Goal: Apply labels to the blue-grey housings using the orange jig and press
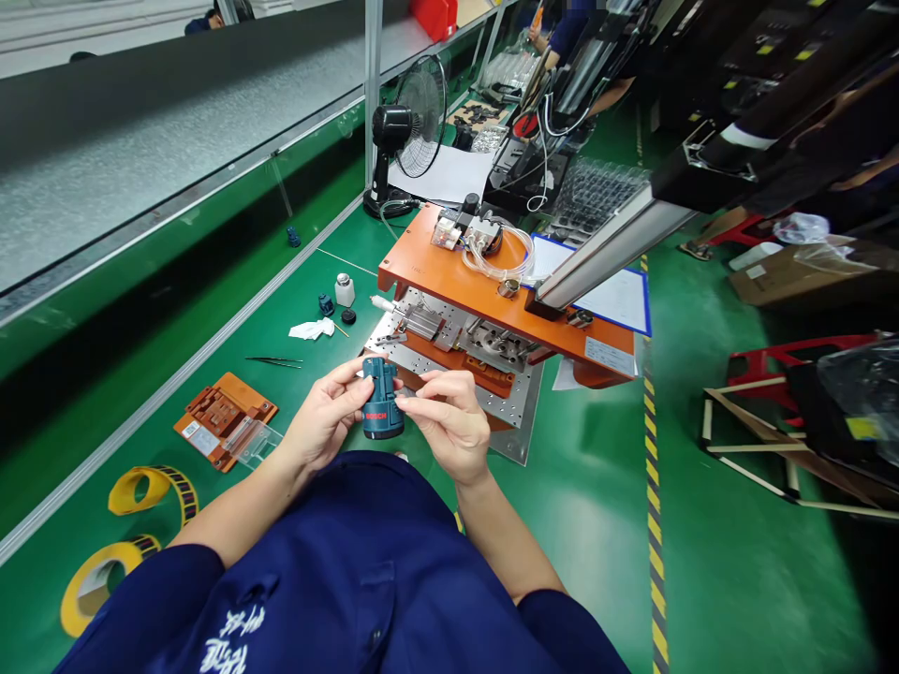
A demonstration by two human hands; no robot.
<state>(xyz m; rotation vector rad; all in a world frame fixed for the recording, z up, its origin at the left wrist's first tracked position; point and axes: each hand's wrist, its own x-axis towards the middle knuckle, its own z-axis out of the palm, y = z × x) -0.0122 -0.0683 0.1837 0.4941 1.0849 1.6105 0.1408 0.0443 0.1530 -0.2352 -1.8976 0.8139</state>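
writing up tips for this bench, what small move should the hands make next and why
Probably a slight turn of the blue Bosch part by the left hand, since its lettering faces the wearer, and the right hand only has fingertips at its side.

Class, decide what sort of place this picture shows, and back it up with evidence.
Probably a factory assembly workstation: there is an orange bench fixture with coiled clear tubing, a long conveyor-like surface, and yellow-and-black floor tape.
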